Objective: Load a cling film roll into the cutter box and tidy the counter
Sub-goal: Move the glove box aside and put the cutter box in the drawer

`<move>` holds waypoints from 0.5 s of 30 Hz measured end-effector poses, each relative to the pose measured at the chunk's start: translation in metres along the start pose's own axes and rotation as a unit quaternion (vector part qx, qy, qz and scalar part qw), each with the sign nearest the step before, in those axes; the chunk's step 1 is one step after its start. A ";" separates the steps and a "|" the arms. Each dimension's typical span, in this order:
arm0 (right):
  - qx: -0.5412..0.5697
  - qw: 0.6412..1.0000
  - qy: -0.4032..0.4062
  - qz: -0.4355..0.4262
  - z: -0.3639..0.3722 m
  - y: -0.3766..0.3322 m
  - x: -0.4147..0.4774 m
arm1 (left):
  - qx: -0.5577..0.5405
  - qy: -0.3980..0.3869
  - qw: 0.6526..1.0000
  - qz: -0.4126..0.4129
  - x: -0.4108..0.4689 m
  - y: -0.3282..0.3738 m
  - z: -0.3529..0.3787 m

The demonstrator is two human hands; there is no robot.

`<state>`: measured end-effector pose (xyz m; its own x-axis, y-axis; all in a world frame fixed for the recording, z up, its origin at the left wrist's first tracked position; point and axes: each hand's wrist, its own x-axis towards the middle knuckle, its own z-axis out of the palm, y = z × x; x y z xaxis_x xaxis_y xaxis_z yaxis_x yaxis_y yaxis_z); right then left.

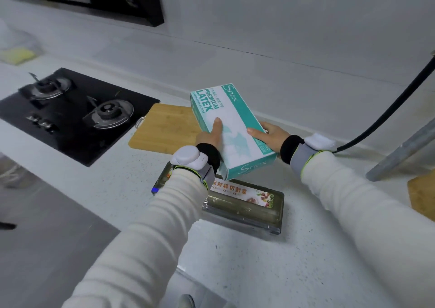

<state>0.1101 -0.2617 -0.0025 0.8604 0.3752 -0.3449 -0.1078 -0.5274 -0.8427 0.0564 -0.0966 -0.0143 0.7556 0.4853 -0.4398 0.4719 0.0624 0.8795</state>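
Sleeves (146,249): glove box (235,129) being clasped by left hand (210,136) and right hand (270,135) over cutter box (247,206); a slip onto it is being risked.

Head view: looks forward-down, close over counter (235,260), tilted.

The glove box (235,110) is smooth printed cardboard; the cutter box (244,211) looks like clear glossy plastic; the chopping board (164,129) is matt wood; the hob (70,140) glossy black.

A black gas hob (70,117) is set at the left, a bamboo cutting board (168,129) touching its right corner. A black hose (388,110) crosses the wall at right.
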 end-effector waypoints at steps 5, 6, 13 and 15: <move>0.020 0.997 -0.072 -0.003 0.047 -0.036 -0.008 | -0.023 0.041 0.998 0.040 -0.012 -0.007 -0.065; 0.018 0.996 -0.084 -0.003 0.059 -0.044 -0.010 | -0.026 0.053 0.997 0.044 -0.016 -0.010 -0.081; -0.015 0.987 -0.159 -0.031 0.129 -0.080 -0.026 | -0.098 0.063 0.992 0.038 -0.047 -0.035 -0.160; -0.009 0.982 -0.186 -0.026 0.163 -0.088 -0.034 | -0.130 0.064 0.989 0.021 -0.055 -0.050 -0.191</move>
<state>0.0091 -0.1038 0.0165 0.6226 0.6528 -0.4315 -0.0571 -0.5120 -0.8571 -0.0955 0.0404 0.0002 0.7007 0.5973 -0.3903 0.2967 0.2536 0.9207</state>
